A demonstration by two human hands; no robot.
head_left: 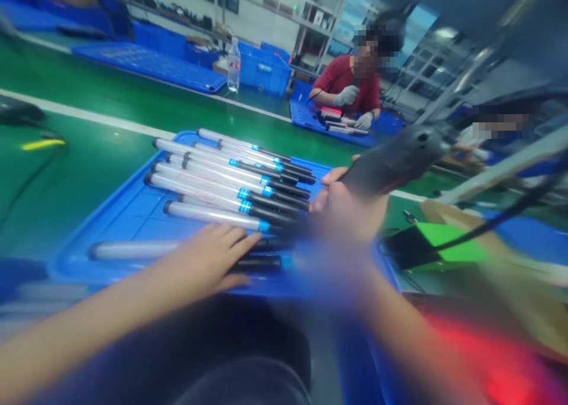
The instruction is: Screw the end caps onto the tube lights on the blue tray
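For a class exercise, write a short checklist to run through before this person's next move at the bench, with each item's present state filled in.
1. Tubes with black ends lie side by side in the blue tray: ok.
2. Left hand rests across the lowest tubes: ok.
3. Right hand has a firm hold on the dark handheld tool: cannot tell, too blurred.
4. Black tube ends beside the right hand sit inside the tray: cannot tell, blurred.
5. Hands are gloved like the co-worker's hand: not ok, both bare.
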